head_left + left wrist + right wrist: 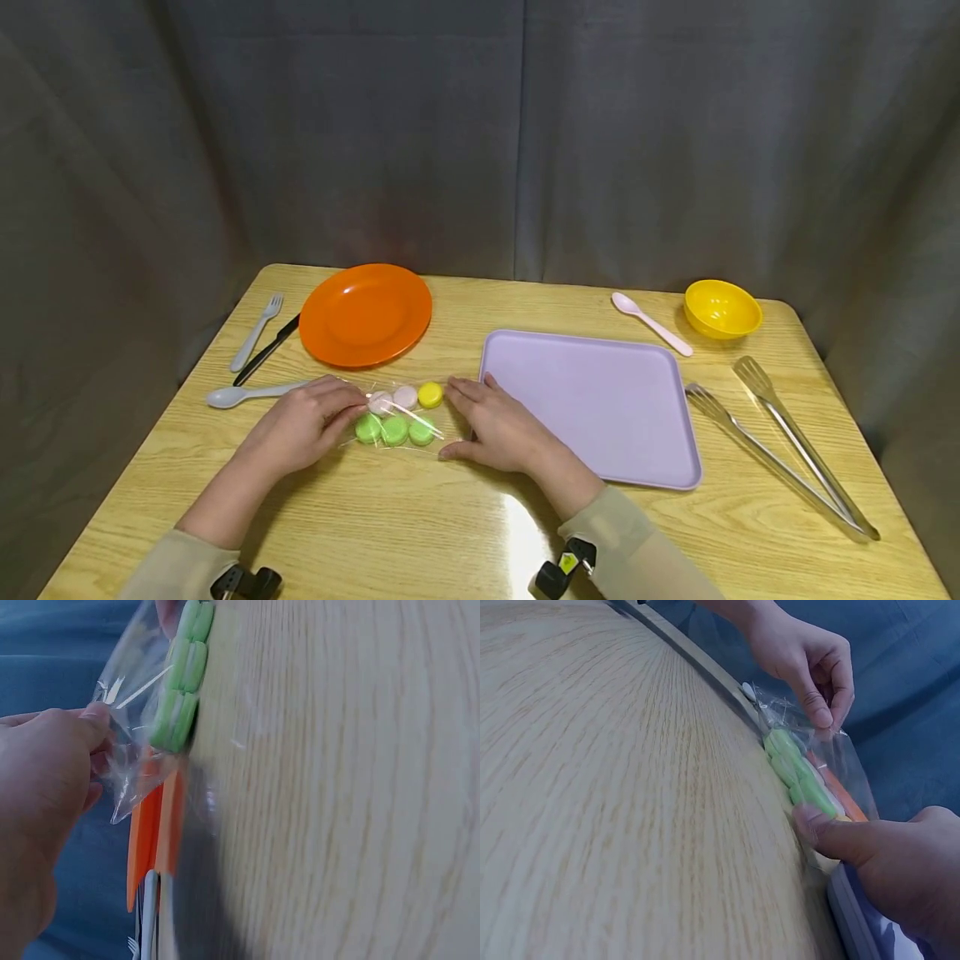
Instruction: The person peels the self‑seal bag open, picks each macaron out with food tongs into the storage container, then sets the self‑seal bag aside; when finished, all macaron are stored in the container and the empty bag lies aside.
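Note:
A clear plastic bag (401,417) with green, pink and yellow macarons (393,429) lies on the wooden table (420,533). My left hand (352,412) pinches the bag's left end between thumb and fingers. My right hand (480,421) rests flat at the bag's right end, its thumb against the bag. In the left wrist view, the left hand (82,742) holds the bag's film (127,750) beside the green macarons (180,682). The right wrist view shows the right thumb (832,832) pressing the bag (832,757) while the left hand (817,705) pinches its far end.
An orange plate (365,314) sits behind the bag, and a purple tray (592,400) lies right of my right hand. A grey fork (257,332), black knife (266,350) and grey spoon (247,393) lie left. A pink spoon (651,323), yellow bowl (722,308) and metal tongs (780,442) are right.

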Demonstrator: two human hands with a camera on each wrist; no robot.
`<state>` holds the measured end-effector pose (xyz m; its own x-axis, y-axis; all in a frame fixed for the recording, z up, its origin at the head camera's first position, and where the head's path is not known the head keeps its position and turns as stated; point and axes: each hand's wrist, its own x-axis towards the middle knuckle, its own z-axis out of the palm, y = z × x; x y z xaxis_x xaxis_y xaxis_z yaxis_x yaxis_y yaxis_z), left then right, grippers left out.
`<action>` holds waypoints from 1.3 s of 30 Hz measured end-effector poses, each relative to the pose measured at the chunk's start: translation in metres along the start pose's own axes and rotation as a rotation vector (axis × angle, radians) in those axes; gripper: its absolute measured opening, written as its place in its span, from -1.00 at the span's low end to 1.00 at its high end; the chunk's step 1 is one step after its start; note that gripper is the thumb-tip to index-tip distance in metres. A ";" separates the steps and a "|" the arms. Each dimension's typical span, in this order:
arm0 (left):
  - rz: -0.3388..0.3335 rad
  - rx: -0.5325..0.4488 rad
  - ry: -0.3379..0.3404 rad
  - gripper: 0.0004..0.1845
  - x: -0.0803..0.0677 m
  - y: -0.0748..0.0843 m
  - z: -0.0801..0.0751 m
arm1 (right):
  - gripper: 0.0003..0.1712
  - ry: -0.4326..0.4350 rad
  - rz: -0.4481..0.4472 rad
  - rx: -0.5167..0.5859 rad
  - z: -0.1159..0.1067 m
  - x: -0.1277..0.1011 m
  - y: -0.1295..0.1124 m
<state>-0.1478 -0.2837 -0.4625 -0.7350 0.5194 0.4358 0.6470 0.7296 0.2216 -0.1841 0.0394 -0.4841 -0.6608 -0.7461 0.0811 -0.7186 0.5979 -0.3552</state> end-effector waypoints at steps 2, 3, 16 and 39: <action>-0.001 -0.008 -0.002 -0.89 0.001 0.001 0.001 | 0.10 0.001 0.008 0.005 -0.001 0.000 0.001; -0.008 -0.012 -0.002 -0.90 0.002 0.001 0.002 | 0.09 0.001 0.013 0.005 -0.002 0.000 0.001; -0.102 -0.065 0.059 -0.86 -0.009 -0.004 0.010 | -0.13 -0.006 -0.009 -0.009 -0.017 -0.004 0.005; -0.120 -0.049 0.049 -0.84 -0.012 -0.004 0.007 | -0.42 0.329 0.193 0.200 -0.112 -0.121 0.050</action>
<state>-0.1430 -0.2891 -0.4746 -0.7977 0.4065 0.4454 0.5651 0.7618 0.3168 -0.1645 0.1929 -0.4071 -0.8360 -0.4736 0.2771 -0.5406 0.6246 -0.5636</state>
